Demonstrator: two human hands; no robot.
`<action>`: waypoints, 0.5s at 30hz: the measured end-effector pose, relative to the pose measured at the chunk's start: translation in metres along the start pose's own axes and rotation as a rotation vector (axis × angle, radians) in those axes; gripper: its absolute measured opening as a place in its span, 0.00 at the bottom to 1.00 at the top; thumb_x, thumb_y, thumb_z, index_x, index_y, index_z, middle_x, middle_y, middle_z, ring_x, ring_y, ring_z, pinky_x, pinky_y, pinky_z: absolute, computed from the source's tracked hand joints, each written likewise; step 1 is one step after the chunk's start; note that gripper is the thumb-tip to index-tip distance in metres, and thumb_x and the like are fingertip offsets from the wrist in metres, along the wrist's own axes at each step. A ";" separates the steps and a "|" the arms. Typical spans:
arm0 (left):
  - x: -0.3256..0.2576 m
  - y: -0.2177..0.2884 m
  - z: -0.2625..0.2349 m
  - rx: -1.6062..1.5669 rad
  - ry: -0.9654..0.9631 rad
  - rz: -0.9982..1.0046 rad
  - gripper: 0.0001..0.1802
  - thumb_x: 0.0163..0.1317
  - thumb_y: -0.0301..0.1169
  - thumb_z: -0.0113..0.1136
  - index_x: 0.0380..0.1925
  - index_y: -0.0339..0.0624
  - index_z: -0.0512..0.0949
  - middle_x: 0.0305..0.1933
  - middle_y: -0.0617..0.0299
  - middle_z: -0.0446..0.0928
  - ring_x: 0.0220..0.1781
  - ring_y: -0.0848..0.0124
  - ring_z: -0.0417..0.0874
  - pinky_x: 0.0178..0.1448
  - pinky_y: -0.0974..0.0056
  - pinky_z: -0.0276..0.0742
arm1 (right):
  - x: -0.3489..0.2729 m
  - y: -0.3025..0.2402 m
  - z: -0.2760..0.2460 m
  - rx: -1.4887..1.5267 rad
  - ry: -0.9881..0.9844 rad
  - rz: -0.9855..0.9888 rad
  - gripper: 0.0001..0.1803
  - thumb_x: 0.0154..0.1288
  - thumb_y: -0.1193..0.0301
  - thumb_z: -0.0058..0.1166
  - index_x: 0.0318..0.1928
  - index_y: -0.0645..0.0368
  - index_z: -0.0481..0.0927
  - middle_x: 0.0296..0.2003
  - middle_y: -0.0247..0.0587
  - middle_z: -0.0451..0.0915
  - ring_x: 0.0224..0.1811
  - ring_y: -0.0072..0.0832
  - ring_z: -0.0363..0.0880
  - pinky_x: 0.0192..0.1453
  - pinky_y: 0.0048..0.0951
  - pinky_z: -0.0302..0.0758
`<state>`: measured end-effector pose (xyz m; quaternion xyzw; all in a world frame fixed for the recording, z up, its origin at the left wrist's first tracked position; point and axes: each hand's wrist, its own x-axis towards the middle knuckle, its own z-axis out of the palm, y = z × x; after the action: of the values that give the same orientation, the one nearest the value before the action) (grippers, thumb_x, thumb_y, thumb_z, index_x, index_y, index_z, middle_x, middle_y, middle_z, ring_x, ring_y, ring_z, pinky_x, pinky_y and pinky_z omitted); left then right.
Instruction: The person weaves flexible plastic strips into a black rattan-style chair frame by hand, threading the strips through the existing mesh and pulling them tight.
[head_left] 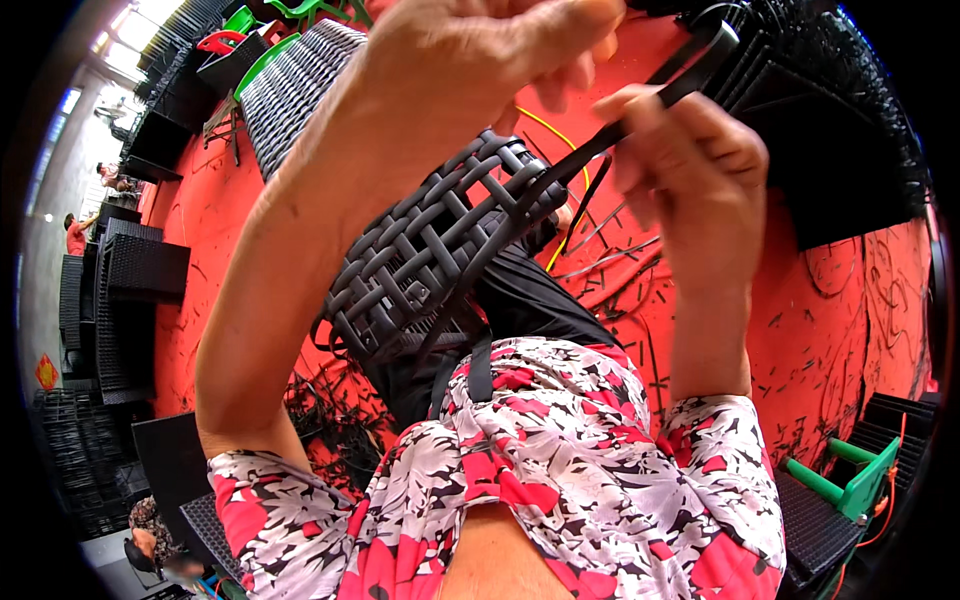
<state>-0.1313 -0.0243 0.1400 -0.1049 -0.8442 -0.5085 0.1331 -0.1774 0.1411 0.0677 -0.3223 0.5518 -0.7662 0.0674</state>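
Now, right hand: raised at the upper right of centre, the right hand (695, 150) is curled nearly closed, thumb and forefinger pinching a flat black weaving strip (578, 158); its other fingers bend loosely toward the palm.
Left hand: partly cut by the upper edge, the left hand (490, 50) is half curled, its fingers pointing toward the right hand but apart from it; whether it grips anything I cannot tell.
Weaving strip: it runs from the lattice up through the right hand's pinch, then bends into a narrow loop above the knuckles.
Woven lattice: the black openwork lattice (425, 262) sits tilted in front of the person's body, below and between the hands, with square gaps showing in its weave.
Clothing: black trousers (535, 305) and a floral shirt (600, 450) in red, white and black.
Red floor: strip offcuts are scattered over the red floor (800, 350), and a yellow cable (572, 225) crosses it behind the lattice.
Surroundings: a large wicker piece (300, 80) stands at the upper left, dark woven furniture (140, 270) at the far left, and a green stool (868, 483) at the lower right.
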 end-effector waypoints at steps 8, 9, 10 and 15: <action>-0.019 -0.023 -0.005 -0.100 -0.301 -0.177 0.09 0.67 0.28 0.55 0.32 0.35 0.81 0.27 0.64 0.80 0.28 0.81 0.80 0.27 0.75 0.72 | 0.020 -0.022 -0.017 0.298 -0.124 -0.244 0.17 0.72 0.68 0.48 0.50 0.73 0.76 0.24 0.37 0.75 0.18 0.15 0.67 0.20 0.17 0.63; -0.017 -0.015 -0.008 -0.059 -0.202 -0.177 0.08 0.67 0.27 0.55 0.33 0.35 0.81 0.27 0.61 0.81 0.28 0.77 0.81 0.27 0.74 0.72 | 0.022 -0.025 -0.010 0.291 -0.100 -0.248 0.17 0.71 0.67 0.51 0.50 0.71 0.77 0.25 0.37 0.77 0.20 0.17 0.71 0.23 0.17 0.67; -0.014 -0.008 -0.011 -0.059 -0.158 -0.165 0.08 0.67 0.28 0.56 0.34 0.34 0.81 0.28 0.61 0.81 0.28 0.75 0.81 0.27 0.74 0.72 | 0.027 -0.025 -0.006 0.263 -0.088 -0.259 0.16 0.70 0.70 0.52 0.50 0.71 0.77 0.24 0.37 0.78 0.21 0.17 0.72 0.23 0.17 0.68; -0.008 0.006 -0.021 -0.077 -0.195 0.066 0.11 0.68 0.30 0.55 0.40 0.33 0.81 0.31 0.57 0.82 0.28 0.74 0.82 0.24 0.75 0.70 | 0.044 0.007 0.006 0.102 -0.064 -0.630 0.10 0.63 0.81 0.58 0.44 0.70 0.79 0.25 0.37 0.79 0.22 0.15 0.74 0.23 0.17 0.70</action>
<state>-0.1190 -0.0400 0.1517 -0.1869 -0.8290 -0.5234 0.0629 -0.2099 0.1137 0.0810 -0.4976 0.3831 -0.7656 -0.1398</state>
